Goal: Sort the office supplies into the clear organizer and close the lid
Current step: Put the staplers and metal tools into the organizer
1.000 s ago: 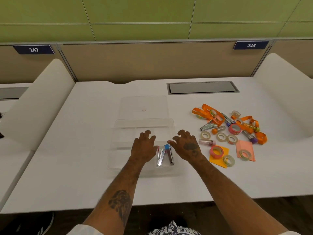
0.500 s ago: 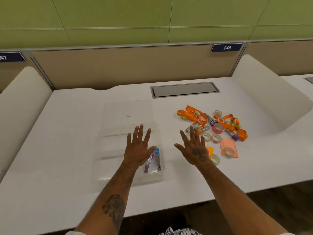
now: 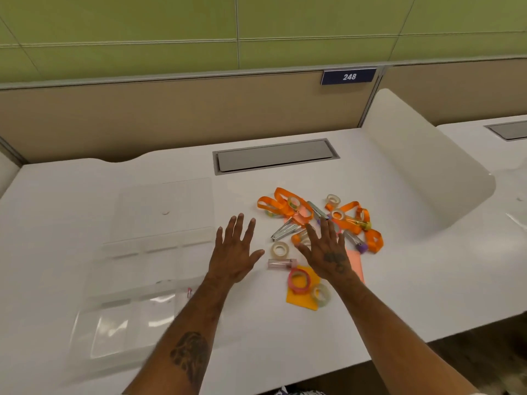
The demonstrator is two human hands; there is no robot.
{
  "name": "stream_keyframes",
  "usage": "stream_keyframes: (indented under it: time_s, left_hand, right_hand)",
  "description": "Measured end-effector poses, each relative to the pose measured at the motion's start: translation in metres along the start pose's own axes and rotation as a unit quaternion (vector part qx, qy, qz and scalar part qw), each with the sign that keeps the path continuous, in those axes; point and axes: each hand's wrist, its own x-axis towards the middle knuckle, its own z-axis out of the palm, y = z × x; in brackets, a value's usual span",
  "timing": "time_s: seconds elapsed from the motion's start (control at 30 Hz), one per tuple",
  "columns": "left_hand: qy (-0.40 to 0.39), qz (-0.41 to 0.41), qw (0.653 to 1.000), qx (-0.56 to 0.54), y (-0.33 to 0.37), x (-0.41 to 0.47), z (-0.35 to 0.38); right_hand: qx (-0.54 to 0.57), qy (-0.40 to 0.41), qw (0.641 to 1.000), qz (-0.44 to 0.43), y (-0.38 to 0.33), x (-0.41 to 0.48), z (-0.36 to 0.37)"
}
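The clear organizer (image 3: 122, 283) lies at the left of the white desk, and its clear lid (image 3: 165, 206) rests flat behind it. My left forearm hides the tray's near right compartment. My left hand (image 3: 235, 252) hovers open just right of the organizer, holding nothing. My right hand (image 3: 328, 248) is spread open over the pile of supplies, also holding nothing. The pile holds orange lanyards (image 3: 285, 205), silver staplers (image 3: 286, 230), clear tape rolls (image 3: 280, 249), a pink tape roll (image 3: 299, 280), a small clear tube (image 3: 281, 263) and orange and pink sticky notes (image 3: 302, 299).
A grey cable hatch (image 3: 275, 155) is set into the desk at the back. A curved white divider (image 3: 422, 166) rises at the right, with another desk beyond it. A tan partition with a sign reading 248 (image 3: 349, 76) closes the back.
Both hands have left the organizer and moved right and forward, fingers spreading; the right one now hangs over the pile. The view has swung right.
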Motion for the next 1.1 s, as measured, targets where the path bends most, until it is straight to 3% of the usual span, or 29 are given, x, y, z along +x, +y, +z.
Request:
stream_keyframes:
  time_s: [0.33,0.63,0.83,0.97,1.1]
  left_hand:
    - [-0.069,-0.007,0.998,0.0,0.049,0.069,0.016]
    - [-0.111,-0.029,0.993,-0.001,0.071,0.1,0.031]
    - [-0.117,-0.055,0.991,-0.026,0.079,0.107,0.035]
    - [-0.11,-0.069,0.991,-0.018,0.087,0.112,0.035]
    - [-0.1,-0.089,0.991,-0.018,0.092,0.115,0.035]
  right_hand:
    - [0.003,-0.001,1.0,0.003,0.055,0.065,0.0]
    - [0.025,-0.008,0.999,-0.025,0.064,0.101,0.008]
    - [0.01,-0.016,1.0,0.001,0.061,0.112,0.01]
    - [0.034,0.011,0.999,0.025,0.059,0.116,0.008]
    - [0.115,0.088,0.988,0.061,0.057,0.114,0.004]
